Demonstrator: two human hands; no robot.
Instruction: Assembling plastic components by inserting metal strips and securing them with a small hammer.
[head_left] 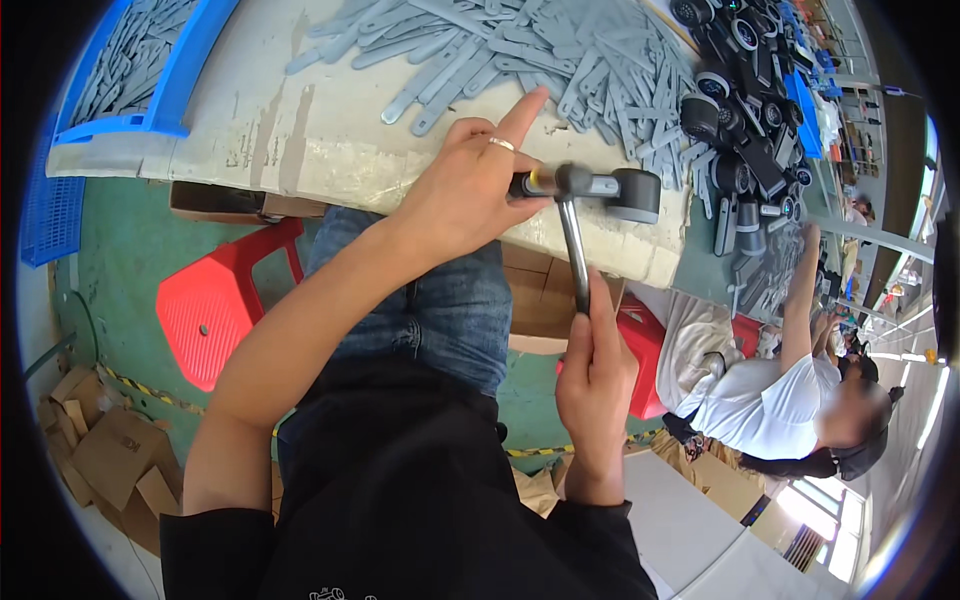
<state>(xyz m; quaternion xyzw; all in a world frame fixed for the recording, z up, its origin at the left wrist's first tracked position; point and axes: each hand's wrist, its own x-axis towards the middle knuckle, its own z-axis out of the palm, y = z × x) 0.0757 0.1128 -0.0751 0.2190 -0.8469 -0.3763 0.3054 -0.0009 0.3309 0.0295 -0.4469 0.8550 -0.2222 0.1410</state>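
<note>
My right hand (pixel 597 385) is closed around the lower part of a hammer (pixel 575 245) with a shiny metal shaft. The hammer's head lies over a grey handle-like part with a dark round cup-shaped end (pixel 634 196), just past the table's front edge. My left hand (pixel 465 190) grips that part at its black end, thumb and fingers around it, the index finger stretched out toward the table. A ring sits on one finger. The hammer's head hides the middle of the part. Beyond my left hand lies a heap of flat grey strips (pixel 440 85).
The worn cream table (pixel 270 125) holds a blue bin (pixel 165 100) of grey strips at left and several black-and-grey devices (pixel 740 120) at right. A red stool (pixel 205 310) and cardboard boxes (pixel 120 455) stand on the green floor. A person in a white shirt (pixel 760 400) sits at right.
</note>
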